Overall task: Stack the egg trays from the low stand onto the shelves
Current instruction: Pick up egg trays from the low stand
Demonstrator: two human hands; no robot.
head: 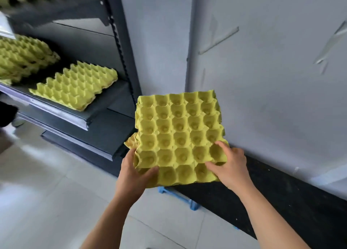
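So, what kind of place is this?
Likely a storeroom: dark metal shelves hold yellow egg trays, the walls are bare grey, and the left hand and right hand grip another tray stack.

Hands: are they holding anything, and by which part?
Yes, a yellow egg tray, by its near edge: left hand at the near-left corner, right hand at the near-right corner.

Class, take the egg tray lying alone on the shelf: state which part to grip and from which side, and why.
Grip the lone tray by its two near corners, coming from the shelf front, thumbs on top, fingers beneath. It lies flat near the front lip and looks thin, so a two-handed hold likely keeps it level, as left hand and right hand grip the held tray.
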